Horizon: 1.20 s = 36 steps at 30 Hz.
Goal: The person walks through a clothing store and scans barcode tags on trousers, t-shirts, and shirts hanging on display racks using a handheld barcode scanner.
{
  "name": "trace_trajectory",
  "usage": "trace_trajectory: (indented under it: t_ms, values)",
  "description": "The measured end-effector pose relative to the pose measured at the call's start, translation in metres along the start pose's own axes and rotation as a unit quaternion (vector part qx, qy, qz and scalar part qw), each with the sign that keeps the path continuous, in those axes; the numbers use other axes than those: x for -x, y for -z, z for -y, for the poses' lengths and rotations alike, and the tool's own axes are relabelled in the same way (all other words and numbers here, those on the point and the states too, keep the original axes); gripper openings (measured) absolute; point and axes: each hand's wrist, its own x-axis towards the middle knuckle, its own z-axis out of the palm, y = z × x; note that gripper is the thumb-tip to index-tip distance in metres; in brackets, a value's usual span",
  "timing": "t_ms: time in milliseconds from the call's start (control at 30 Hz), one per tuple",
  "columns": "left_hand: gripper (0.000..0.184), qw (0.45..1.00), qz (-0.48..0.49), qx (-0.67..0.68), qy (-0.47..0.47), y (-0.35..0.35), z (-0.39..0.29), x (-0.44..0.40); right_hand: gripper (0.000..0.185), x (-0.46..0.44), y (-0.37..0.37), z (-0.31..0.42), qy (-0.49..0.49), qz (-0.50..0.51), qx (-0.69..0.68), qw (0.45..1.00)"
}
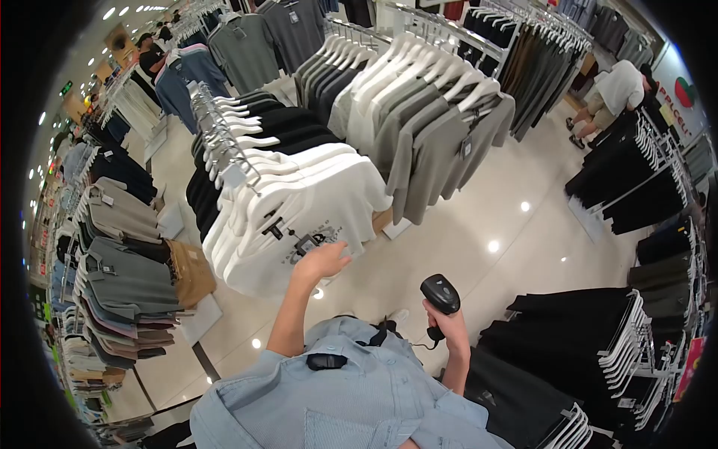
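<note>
My right hand (449, 323) is wrapped round the handle of a black barcode scanner (440, 294), whose head points up and away from me; a cable hangs from it. My left hand (323, 262) reaches to the front of a white T-shirt (284, 217) with a dark print, at the near end of a rack. Its fingers are at a small dark tag (306, 243) on the shirt, and the fingertips are partly hidden. Behind the white shirts hang black shirts (288, 123) on white hangers.
Grey shirts (441, 142) hang beyond the white ones. Racks of folded-over garments stand at the left (123, 277), and black trousers (568, 322) hang at the lower right. A person in a white top (619, 88) bends by a rack at the upper right.
</note>
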Motion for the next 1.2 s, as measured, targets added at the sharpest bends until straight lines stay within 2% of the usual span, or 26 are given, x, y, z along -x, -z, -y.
trace_trajectory:
  t_ms: [200,300,467,667,767,833,1000,1200]
  values:
    - [0.047,0.998,-0.061,0.001,-0.027,0.015,0.054,0.025,0.021,0.008,-0.060,0.000,0.009,0.022,0.009,1.000]
    - [0.048,0.999,-0.028,0.014,-0.026,0.017,0.083,0.038,0.022,0.017,-0.100,0.000,0.002,0.030,0.042,0.999]
    - [0.048,0.991,-0.001,0.050,-0.125,0.011,0.126,0.053,0.022,0.038,-0.159,-0.005,0.001,0.038,0.091,0.995]
    - [0.051,0.988,0.047,0.034,-0.143,0.027,0.145,0.069,0.025,0.063,-0.210,-0.040,-0.015,0.007,0.086,0.996]
    - [0.051,0.983,0.033,0.030,-0.180,0.014,0.164,0.068,0.024,0.084,-0.228,-0.053,-0.025,-0.026,0.064,0.997]
    - [0.051,0.980,0.052,0.031,-0.191,0.013,0.170,0.071,0.024,0.097,-0.237,-0.060,-0.064,-0.032,0.056,0.996]
    - [0.052,0.979,0.075,0.042,-0.184,0.017,0.177,0.080,0.024,0.119,-0.257,-0.066,-0.071,-0.051,0.026,0.996]
    - [0.048,0.978,0.035,0.045,-0.202,0.018,0.184,0.088,0.024,0.128,-0.264,-0.070,-0.058,-0.066,0.049,0.995]
